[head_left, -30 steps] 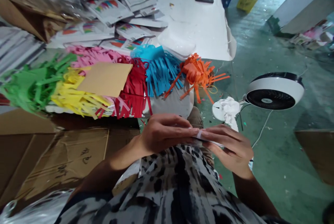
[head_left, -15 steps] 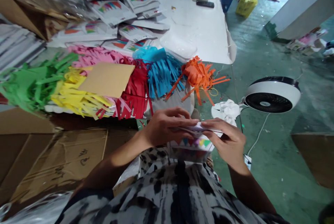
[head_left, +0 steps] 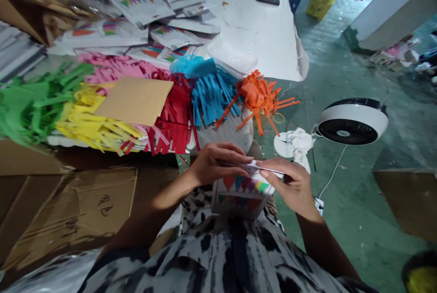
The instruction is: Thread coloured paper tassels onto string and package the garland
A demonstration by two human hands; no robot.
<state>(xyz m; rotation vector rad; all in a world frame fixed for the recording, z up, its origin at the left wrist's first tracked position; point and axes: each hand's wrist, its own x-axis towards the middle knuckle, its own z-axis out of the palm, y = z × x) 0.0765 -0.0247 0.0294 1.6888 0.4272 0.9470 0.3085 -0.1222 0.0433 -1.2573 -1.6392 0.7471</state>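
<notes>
Close to my body is a flat white packet point(head_left: 242, 193) printed with colourful tassels. My left hand point(head_left: 218, 163) pinches its top edge from the left, fingers pressed together along it. From the other side my right hand point(head_left: 288, 181) grips the same edge, thumb below and fingers above. Beyond my hands lie fringed paper tassels: blue point(head_left: 213, 97), red point(head_left: 174, 120) and orange point(head_left: 259, 95). Further left are yellow point(head_left: 88, 124), pink point(head_left: 119, 66) and green tassels point(head_left: 37, 102). A tan paper sheet point(head_left: 136, 99) rests over the yellow and red ones.
Several similar printed packets point(head_left: 143, 6) are piled on the white-covered table point(head_left: 262, 33). A black-and-white fan point(head_left: 351, 122) stands on the green floor to the right. Cardboard boxes point(head_left: 75, 215) sit at lower left, and a yellow bag point(head_left: 321, 4) is further back.
Both hands and the packet have shifted slightly left, and more of the packet's printed face shows. Its top edge stays pinched in both hands. The whole view has moved a little.
</notes>
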